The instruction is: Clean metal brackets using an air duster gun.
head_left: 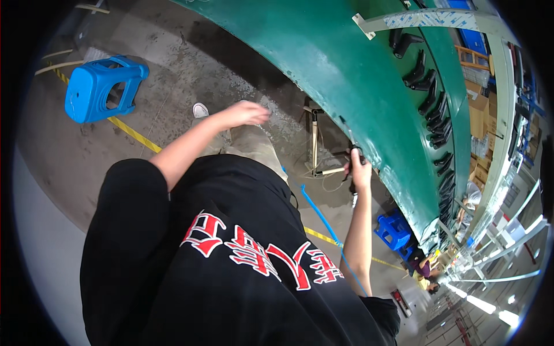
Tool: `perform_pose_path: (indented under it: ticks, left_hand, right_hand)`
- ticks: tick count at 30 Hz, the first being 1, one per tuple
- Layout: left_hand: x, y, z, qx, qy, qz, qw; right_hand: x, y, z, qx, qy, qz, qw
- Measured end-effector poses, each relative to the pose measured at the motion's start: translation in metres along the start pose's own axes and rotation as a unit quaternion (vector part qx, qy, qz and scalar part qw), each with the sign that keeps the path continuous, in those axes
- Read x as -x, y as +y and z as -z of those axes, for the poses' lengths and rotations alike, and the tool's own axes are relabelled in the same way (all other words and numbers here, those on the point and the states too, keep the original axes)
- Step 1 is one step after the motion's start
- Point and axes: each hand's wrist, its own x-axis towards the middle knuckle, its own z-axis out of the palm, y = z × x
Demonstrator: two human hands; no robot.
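Note:
My left hand (245, 112) is in front of my body, over the floor and my trouser leg. Motion smears its fingers; whether they are open or closed does not show, and I make out nothing in them. Closed around a slim black hand tool (354, 151), my right hand (360, 170) is at the near edge of the green bench (323, 63). The tool's narrow dark end points away over the bench top; its exact kind is unclear. A blue cord (316, 209) passes beside my shirt toward my right forearm.
Several black L-shaped parts (430, 101) lie in a row along the bench's far side. A pale metal frame (427, 20) crosses above it. A blue stool (86, 95) stands left, more blue stools (393, 232) at right. A person (424, 271) is far off beyond the bench.

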Motion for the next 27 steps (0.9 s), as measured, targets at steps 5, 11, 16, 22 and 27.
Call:
perform_pose_path:
  ticks: [5,11,16,22,27]
  left_hand:
    - [0.103,-0.128,0.118,-0.379,0.389,0.027,0.839]
    - [0.224,-0.314,0.171,-0.252,0.475,0.234,0.81]
    - [0.21,-0.33,0.114,-0.132,0.446,0.176,0.868]
    - [0.208,-0.278,0.087,-0.026,0.471,0.136,0.871]
    - [0.211,-0.282,0.097,0.048,0.48,0.1,0.87]
  right_hand:
    - [-0.053,-0.028,0.032,0.038,0.056,-0.027,0.997]
    - [-0.075,-0.083,-0.024,0.067,-0.077,0.006,0.995]
    - [-0.045,-0.123,-0.1,0.164,-0.186,0.067,0.967]
    - [-0.034,-0.135,-0.095,0.082,-0.234,0.079,0.966]
    - [-0.107,-0.108,-0.025,0.072,-0.04,0.085,0.993]
